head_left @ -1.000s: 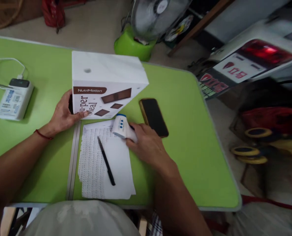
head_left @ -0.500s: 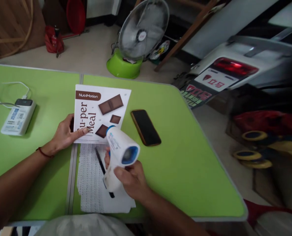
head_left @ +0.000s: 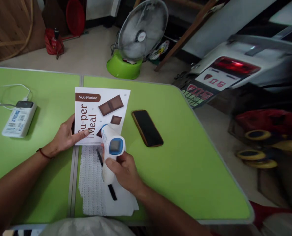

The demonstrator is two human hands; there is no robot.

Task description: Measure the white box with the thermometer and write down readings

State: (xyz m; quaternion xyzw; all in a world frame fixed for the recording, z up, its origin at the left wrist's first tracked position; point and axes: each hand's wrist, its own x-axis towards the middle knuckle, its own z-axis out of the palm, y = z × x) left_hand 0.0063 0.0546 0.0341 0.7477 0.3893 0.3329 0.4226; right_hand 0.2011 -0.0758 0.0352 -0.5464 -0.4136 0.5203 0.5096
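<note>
My left hand (head_left: pixel 68 133) grips the lower left edge of a white box (head_left: pixel 89 98), thumb on its front. The box face carries a "NutriMotion" label and pictures of chocolate pieces. In my right hand (head_left: pixel 123 168) is a white and blue infrared thermometer (head_left: pixel 111 132), my fingers wrapped round its handle. Its small screen faces me, and its front end covers the lower right part of the box. Below lie printed paper sheets (head_left: pixel 91 186) with a black pen (head_left: pixel 112 192) on them, partly hidden by the thermometer.
A smartphone (head_left: pixel 147 127) lies right of the box on the green folding table (head_left: pixel 185 170). At the left is a white power bank (head_left: pixel 20 119) with a cable (head_left: pixel 11 86). Beyond the table stand a fan (head_left: pixel 143 32) on a green basin (head_left: pixel 123 67) and a scooter (head_left: pixel 234 68).
My right hand has moved the thermometer a little left and turned it, so its screen now faces me more squarely. The box stays in my left hand, almost unmoved.
</note>
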